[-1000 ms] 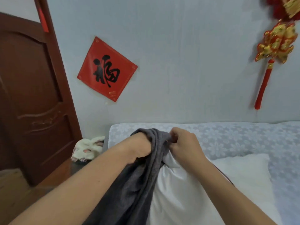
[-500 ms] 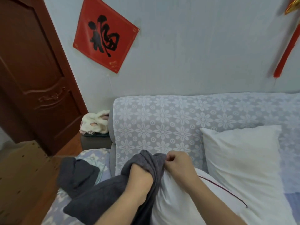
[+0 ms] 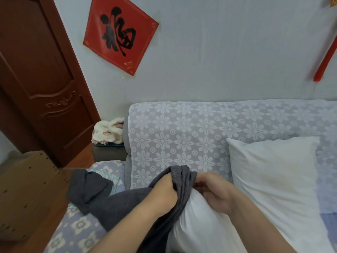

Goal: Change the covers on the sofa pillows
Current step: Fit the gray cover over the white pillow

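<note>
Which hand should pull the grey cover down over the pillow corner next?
Probably left. The left hand already grips the bunched grey cover; the right hand holds the white pillow corner, steadying it.

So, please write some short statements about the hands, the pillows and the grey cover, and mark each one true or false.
1. The left hand grips the grey cover. True.
2. The right hand rests flat on the sofa backrest. False: it holds the white pillow at the cover's edge.
3. A second white pillow leans against the backrest. True.
4. The second pillow wears a grey cover. False: it is bare white.
</note>
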